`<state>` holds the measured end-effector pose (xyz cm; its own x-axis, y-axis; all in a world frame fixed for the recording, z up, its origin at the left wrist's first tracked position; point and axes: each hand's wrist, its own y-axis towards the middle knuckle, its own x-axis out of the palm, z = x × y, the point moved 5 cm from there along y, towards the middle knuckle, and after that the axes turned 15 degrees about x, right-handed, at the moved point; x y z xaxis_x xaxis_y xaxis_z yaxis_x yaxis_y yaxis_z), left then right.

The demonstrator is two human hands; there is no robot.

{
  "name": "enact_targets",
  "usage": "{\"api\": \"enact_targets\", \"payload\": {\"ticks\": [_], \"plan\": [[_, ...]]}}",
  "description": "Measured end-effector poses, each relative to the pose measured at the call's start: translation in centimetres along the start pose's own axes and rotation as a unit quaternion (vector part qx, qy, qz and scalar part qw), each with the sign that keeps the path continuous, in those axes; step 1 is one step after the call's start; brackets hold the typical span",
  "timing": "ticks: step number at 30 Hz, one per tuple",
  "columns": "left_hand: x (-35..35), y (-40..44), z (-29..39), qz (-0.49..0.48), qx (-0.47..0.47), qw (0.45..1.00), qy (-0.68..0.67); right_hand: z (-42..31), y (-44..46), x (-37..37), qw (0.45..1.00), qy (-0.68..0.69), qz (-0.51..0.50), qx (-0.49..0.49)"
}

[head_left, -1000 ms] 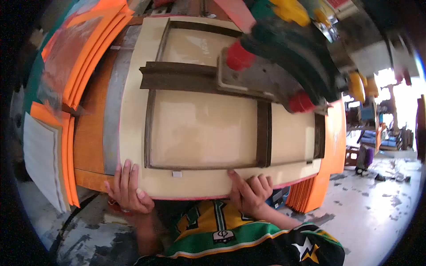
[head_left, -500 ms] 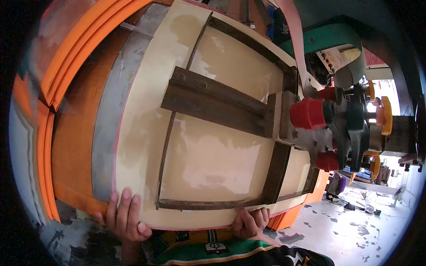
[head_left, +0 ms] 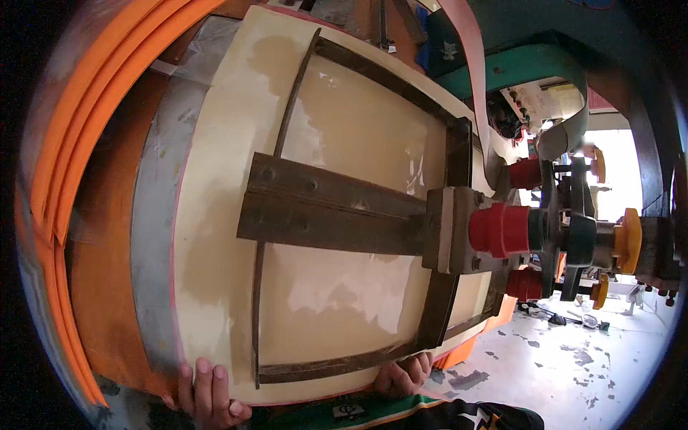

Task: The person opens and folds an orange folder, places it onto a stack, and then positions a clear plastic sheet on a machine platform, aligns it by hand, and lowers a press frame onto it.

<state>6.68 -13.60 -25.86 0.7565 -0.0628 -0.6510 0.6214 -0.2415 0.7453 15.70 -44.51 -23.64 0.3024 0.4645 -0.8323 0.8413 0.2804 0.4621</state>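
A large cream sheet (head_left: 208, 287) with a pinkish-red edge lies under a dark metal frame (head_left: 261, 315). At the sheet's near left corner rests my left hand (head_left: 208, 393), its fingers stretched out over the surface and the thumb off to the right. My right hand (head_left: 403, 374) is at the near edge, farther right, with its fingers curled around the border. A broad metal bar (head_left: 333, 208) crosses the frame and joins a clamp head with a red knob (head_left: 499, 229) and a yellow knob (head_left: 629, 241). The undersides of both hands are hidden.
Orange ribbed sheets (head_left: 86, 122) curve along the left side. A grey strip (head_left: 154, 236) and an orange-brown surface (head_left: 104, 287) lie beside the cream sheet. A green machine body (head_left: 516, 61) stands at upper right. The pale floor (head_left: 523, 365) has dark worn patches.
The view has shifted, so the sheet, frame and both hands appear lower, with the sheet slightly farther left. The clamp head sits lower in view too. Both hands keep their places along the edge.
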Motion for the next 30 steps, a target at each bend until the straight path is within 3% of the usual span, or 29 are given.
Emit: {"api": "enact_targets", "payload": {"ticks": [7,9,16,19,30], "plan": [[-0.4,-1.0,0.5,-0.031,-0.085,0.995,-0.038,0.4,0.1,-0.1,0.999,0.000,-0.026,-0.036],[-0.4,-0.4,0.2,-0.048,-0.046,0.998,-0.007,0.5,0.1,-0.2,0.999,-0.009,-0.036,-0.039],[0.0,-1.4,0.4,-0.010,-0.044,0.999,0.010,0.2,0.3,-0.3,0.998,-0.005,-0.062,-0.030],[0.1,-1.2,0.3,0.052,-0.027,0.998,0.003,0.5,-0.3,-0.1,0.999,-0.004,-0.041,-0.031],[-0.1,0.9,-0.3,0.017,-0.020,1.000,0.012,-0.4,0.6,-0.5,1.000,0.004,-0.026,-0.017]]}}
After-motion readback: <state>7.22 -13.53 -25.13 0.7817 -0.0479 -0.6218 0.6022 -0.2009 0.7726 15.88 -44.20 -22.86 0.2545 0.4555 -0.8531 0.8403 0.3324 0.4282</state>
